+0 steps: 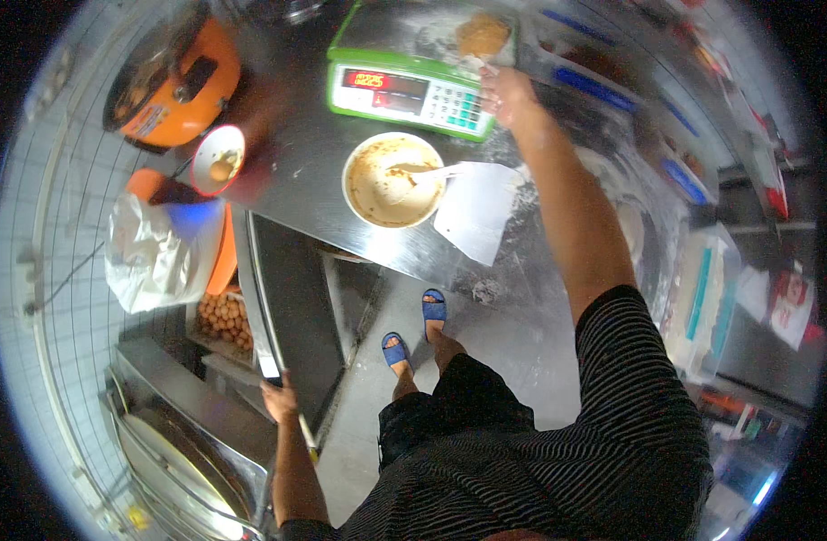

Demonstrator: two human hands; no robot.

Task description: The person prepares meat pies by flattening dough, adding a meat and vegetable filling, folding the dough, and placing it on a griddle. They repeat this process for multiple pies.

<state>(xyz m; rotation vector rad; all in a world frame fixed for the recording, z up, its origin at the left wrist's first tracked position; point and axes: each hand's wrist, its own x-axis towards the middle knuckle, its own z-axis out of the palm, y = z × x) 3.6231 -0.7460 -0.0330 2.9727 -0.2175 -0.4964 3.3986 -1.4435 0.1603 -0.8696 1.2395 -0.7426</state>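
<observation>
My right hand [504, 95] reaches over the keypad side of a green digital scale [413, 98]. Its fingers pinch something whitish, perhaps the edge of a bag or film, beside a brown heap [483, 35] on the scale's floury platform. On the left, my left hand [280, 399] is closed round the handle area at the edge of a dark metal door or lid [295, 291]. Between the arms, a cream bowl [393, 179] with brown-smeared batter and a white spoon [437, 172] stands on the steel table, touching a white sheet [477, 209].
An orange cooker [183, 88] and a bowl with an egg [218, 161] stand at the upper left. Below are a white plastic bag [160, 250] and a crate of eggs [225, 318]. Flour lies on the table; blue-edged containers [594, 88] and a clear tub [700, 304] line the right.
</observation>
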